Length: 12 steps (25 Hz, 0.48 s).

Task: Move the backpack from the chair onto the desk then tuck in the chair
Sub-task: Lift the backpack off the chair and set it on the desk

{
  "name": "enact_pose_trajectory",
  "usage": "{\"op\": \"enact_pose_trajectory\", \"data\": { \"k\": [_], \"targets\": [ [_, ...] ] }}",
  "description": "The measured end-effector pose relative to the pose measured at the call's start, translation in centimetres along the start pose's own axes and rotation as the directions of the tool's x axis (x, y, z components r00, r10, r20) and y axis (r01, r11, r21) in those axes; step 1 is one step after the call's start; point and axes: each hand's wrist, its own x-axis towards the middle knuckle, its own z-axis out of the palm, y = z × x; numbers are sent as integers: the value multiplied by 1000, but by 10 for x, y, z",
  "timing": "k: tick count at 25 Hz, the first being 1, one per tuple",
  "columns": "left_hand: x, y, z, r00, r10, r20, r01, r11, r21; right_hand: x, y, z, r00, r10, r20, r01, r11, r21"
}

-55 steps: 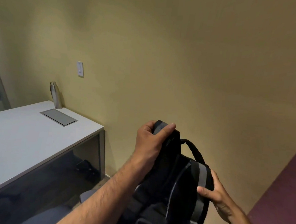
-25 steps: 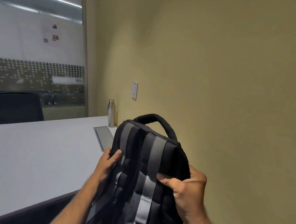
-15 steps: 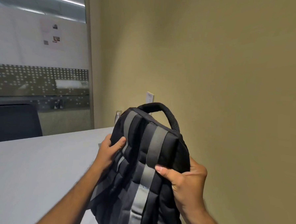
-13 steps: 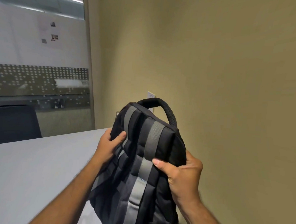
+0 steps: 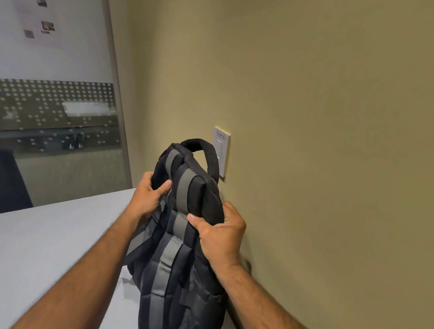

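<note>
The black backpack (image 5: 180,275) with grey straps stands upright on the white desk (image 5: 43,250), close against the yellow wall, its strap side facing me. My left hand (image 5: 147,197) grips its upper left edge. My right hand (image 5: 221,236) grips its upper right shoulder. The carry handle arcs over the top, free of both hands. The chair is out of view.
A white wall plate (image 5: 221,152) sits on the yellow wall right behind the backpack's handle. A glass partition (image 5: 51,92) rises beyond the desk's far edge, with a dark chair back (image 5: 3,183) at the left.
The backpack has been carried from beside the desk over its top and lowered against the wall. Both hands kept their grip. The metal bottle is now hidden behind the bag.
</note>
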Motion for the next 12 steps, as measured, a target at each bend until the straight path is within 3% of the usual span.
{"op": "enact_pose_trajectory", "data": {
  "k": [8,12],
  "targets": [
    [26,-37,19,997,-70,20,69,996,63,12,54,8,999,4,-35,-10,983,-183],
    [28,-38,26,992,-105,68,96,988,121,15,61,-2,994,77,-74,-93,962,-257]
  ]
}}
